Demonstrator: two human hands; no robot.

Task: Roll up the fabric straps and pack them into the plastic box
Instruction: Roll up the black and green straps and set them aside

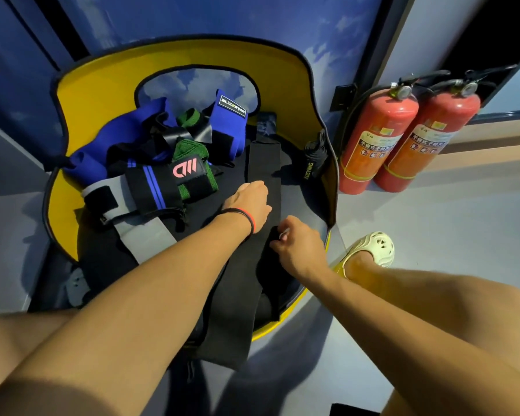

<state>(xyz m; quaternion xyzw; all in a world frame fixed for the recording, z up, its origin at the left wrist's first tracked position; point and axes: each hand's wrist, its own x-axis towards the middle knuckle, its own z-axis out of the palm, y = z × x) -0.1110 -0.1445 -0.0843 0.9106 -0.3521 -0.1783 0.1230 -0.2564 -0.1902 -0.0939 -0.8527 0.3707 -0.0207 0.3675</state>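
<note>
A long black fabric strap lies stretched from the back of a yellow-rimmed seat down over its front edge. My left hand rests flat on the strap's middle, fingers curled onto it. My right hand pinches the strap's right edge a little lower down. To the left lies a heap of other straps: a blue one, a green one, a black one with blue stripes and a grey one. A rolled black strap stands at the seat's right rim. No plastic box is visible.
Two red fire extinguishers stand on the floor right of the seat, against the wall. My right foot in a pale shoe is planted beside the seat's front right. A blue wall rises behind the seat. My knees fill the lower corners.
</note>
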